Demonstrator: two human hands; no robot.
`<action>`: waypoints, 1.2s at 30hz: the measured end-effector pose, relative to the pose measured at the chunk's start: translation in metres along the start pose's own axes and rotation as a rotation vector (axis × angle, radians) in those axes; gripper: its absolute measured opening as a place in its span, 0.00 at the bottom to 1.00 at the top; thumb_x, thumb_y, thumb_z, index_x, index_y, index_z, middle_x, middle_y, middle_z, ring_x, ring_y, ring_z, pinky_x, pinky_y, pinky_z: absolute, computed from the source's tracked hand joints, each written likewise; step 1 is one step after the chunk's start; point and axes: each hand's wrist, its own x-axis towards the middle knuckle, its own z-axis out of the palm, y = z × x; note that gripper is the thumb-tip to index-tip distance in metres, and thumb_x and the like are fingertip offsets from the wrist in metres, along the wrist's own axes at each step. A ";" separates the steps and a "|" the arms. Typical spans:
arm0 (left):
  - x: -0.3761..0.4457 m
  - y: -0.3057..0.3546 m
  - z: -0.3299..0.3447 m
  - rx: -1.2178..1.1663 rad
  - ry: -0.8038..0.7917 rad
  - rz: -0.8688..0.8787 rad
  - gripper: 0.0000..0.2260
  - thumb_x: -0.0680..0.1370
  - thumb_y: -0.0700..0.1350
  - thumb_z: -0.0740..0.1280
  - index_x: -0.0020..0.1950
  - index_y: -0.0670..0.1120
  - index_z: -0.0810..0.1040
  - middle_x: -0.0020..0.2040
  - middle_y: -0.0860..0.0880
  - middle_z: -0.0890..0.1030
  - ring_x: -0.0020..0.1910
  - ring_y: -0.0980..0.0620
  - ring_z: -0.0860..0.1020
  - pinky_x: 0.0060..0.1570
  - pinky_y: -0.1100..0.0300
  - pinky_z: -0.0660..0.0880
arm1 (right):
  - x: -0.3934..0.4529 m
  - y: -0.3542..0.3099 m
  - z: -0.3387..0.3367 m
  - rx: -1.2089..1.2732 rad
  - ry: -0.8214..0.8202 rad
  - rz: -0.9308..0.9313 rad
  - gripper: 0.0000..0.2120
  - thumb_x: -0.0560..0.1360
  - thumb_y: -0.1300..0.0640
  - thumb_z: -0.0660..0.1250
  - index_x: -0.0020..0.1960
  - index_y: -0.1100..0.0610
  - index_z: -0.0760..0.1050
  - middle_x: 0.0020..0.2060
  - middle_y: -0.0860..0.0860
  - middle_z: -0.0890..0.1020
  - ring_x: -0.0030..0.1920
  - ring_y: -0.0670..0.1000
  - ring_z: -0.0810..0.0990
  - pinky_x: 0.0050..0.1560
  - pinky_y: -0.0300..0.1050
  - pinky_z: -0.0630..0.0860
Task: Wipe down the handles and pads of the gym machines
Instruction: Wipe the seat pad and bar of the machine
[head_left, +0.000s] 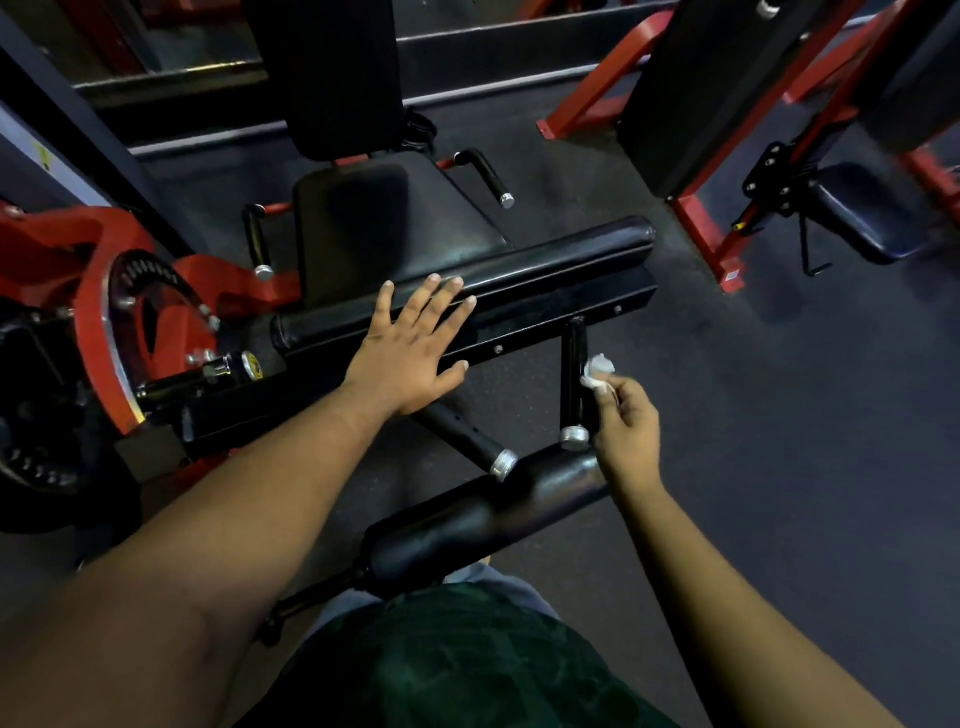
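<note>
A white wipe (597, 371) is pinched by the right hand (626, 421) against a black handle (574, 384). The roller pad (545, 270) is pressed by the flat left hand (410, 348).

The one head-worn camera looked forward and steeply down, close over the padded bar (467, 291) and floor (779, 415)

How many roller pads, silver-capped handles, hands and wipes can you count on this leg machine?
Roller pads: 2, upper roller pad and lower roller pad
Silver-capped handles: 4, at
Hands: 2, left hand, right hand
White wipes: 1, white wipe
Total: 9
</note>
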 end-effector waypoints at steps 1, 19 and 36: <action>0.000 0.000 0.001 0.000 0.004 0.000 0.35 0.82 0.66 0.49 0.85 0.54 0.39 0.85 0.50 0.38 0.83 0.49 0.36 0.77 0.34 0.36 | -0.015 0.002 -0.005 0.007 -0.020 -0.002 0.07 0.83 0.61 0.64 0.55 0.55 0.81 0.50 0.47 0.85 0.54 0.44 0.82 0.57 0.41 0.77; 0.000 -0.001 0.002 -0.011 0.027 0.009 0.35 0.82 0.66 0.49 0.85 0.54 0.41 0.85 0.50 0.39 0.83 0.48 0.38 0.77 0.34 0.36 | 0.064 -0.037 -0.018 -0.779 -0.638 -0.662 0.14 0.81 0.49 0.56 0.56 0.53 0.77 0.57 0.47 0.78 0.55 0.50 0.79 0.53 0.54 0.78; 0.000 0.000 0.002 -0.018 0.035 0.003 0.35 0.82 0.66 0.49 0.85 0.54 0.42 0.85 0.50 0.40 0.83 0.48 0.38 0.78 0.33 0.37 | 0.086 -0.049 0.017 -1.253 -1.036 -0.753 0.08 0.82 0.57 0.62 0.59 0.54 0.78 0.46 0.52 0.82 0.50 0.54 0.80 0.47 0.46 0.73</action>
